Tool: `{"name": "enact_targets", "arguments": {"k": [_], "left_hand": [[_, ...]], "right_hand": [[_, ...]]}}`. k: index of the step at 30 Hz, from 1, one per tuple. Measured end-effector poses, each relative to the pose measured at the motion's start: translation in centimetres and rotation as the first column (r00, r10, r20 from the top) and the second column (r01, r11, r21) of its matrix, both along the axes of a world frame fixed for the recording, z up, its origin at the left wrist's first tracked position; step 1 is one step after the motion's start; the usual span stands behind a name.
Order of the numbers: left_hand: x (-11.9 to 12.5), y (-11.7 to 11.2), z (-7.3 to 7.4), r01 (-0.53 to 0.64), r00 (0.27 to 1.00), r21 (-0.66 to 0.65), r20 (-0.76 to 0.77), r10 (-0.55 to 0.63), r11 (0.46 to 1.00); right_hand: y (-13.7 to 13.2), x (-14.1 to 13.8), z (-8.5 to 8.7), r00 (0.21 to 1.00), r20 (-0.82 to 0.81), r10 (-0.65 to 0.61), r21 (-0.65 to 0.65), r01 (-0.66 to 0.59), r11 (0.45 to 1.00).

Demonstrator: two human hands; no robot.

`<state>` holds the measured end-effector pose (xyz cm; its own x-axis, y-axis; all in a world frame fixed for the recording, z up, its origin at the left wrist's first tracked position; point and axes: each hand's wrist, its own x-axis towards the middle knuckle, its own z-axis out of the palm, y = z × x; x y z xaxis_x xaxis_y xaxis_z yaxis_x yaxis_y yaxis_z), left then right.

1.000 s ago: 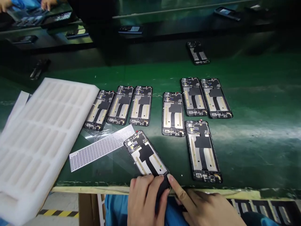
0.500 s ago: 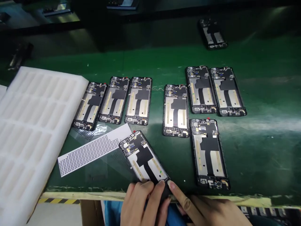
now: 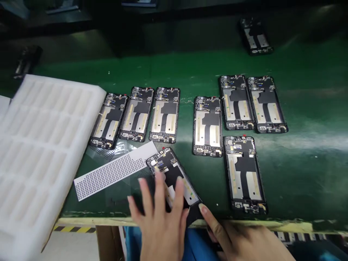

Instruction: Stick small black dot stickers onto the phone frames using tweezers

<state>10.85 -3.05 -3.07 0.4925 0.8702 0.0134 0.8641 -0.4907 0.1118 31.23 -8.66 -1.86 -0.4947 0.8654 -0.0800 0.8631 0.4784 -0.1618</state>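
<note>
Left hand (image 3: pixel 159 214) has just come off the lower end of the phone frame (image 3: pixel 165 161) and is now spread open over its middle, fingers apart, released, no grip; can't tell if the fingertips touch. Right hand (image 3: pixel 239 241) is at the front edge of the green bench mat (image 3: pixel 299 181), index fingertip on the frame's lower corner, thumb hidden, so can't tell if it's gripping. Frame lies angled, inner side up, lower end at the front edge, with blue cloth (image 3: pixel 195 246) below the edge under both hands. Just left of the frame, a perforated white sheet (image 3: pixel 111 174) lies across clear film (image 3: pixel 116 149). White foam tray (image 3: pixel 92 105) sits along the mat's left edge. Further back, three frames (image 3: pixel 135 114) in a row beside the tray, four more frames (image 3: pixel 236 103) to the right, one lone frame (image 3: pixel 255 36) near the back edge of the mat
</note>
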Motion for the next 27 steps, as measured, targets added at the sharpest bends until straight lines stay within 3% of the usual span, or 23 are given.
{"name": "enact_targets", "arguments": {"k": [2,5,9,11,14,17,20,25,27], "left_hand": [[0.4,0.1,-0.2,0.054,0.996,-0.029,-0.064,-0.056,0.998],[0.8,0.3,-0.8,0.088,0.994,-0.03,-0.068,-0.09,0.996],[0.3,1.0,-0.9,0.082,0.995,0.077,0.042,-0.086,0.994],[-0.6,0.9,-0.6,0.063,0.967,0.175,0.233,-0.103,0.983],[-2.6,-0.1,-0.3,0.066,0.861,0.276,0.469,-0.194,0.959],[-4.1,-1.8,-1.0,0.115,0.802,0.377,0.511,-0.31,0.919],[-4.1,-2.9,-2.5,0.074,0.747,0.472,0.557,-0.363,0.878],[-2.6,-2.6,-4.0,0.221,0.792,0.39,0.464,-0.398,0.894],[-2.9,-2.5,-4.3,0.159,0.79,0.378,0.505,-0.347,0.912]], "right_hand": [[1.7,0.5,0.7,0.999,-0.034,-0.001,-0.052,-0.001,0.999],[4.5,1.0,2.2,0.999,-0.03,-0.021,-0.233,0.014,0.972],[6.7,0.6,3.3,0.982,-0.118,-0.15,-0.367,0.097,0.925],[7.2,0.2,3.1,0.938,-0.171,-0.301,-0.371,0.221,0.902],[7.6,-0.2,2.4,0.884,-0.114,-0.453,-0.324,0.398,0.858],[8.2,-0.3,1.9,0.864,-0.04,-0.502,-0.31,0.467,0.828],[8.7,-0.6,1.4,0.85,-0.002,-0.527,-0.323,0.498,0.805],[8.7,-3.2,0.1,0.847,0.074,-0.527,-0.341,0.518,0.785],[8.0,-4.1,-0.1,0.86,0.093,-0.501,-0.345,0.5,0.794]]}}
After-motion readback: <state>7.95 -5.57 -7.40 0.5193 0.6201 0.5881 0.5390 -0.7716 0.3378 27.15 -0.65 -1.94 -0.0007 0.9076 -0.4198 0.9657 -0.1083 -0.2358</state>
